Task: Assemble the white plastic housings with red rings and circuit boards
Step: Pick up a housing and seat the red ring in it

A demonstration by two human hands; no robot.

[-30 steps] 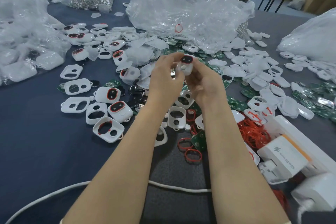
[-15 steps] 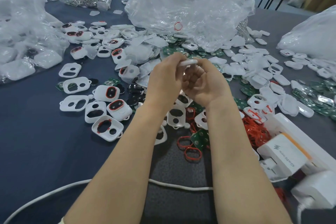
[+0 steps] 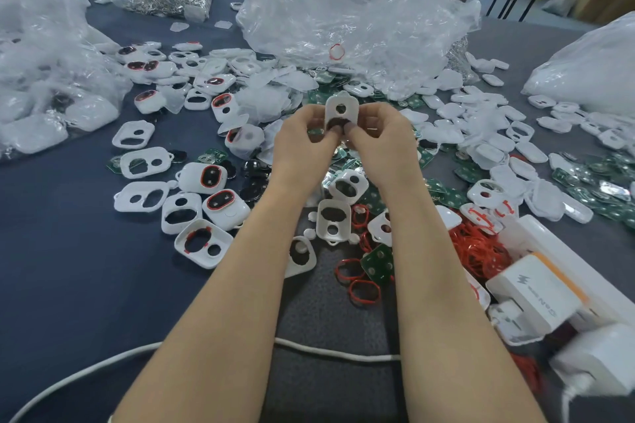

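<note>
Left hand [image 3: 302, 139] and right hand [image 3: 379, 139] pinch the white housing [image 3: 341, 109], just turned face-on, thumbs apparently pressing parts home.

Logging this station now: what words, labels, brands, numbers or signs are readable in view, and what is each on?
Lightning-bolt sign: on the white box with the orange edge, at the far right.
Grey print beside that sign: sideways and too blurred to read.
Held white housing, circuit boards, plastic bags: no text visible.
</note>
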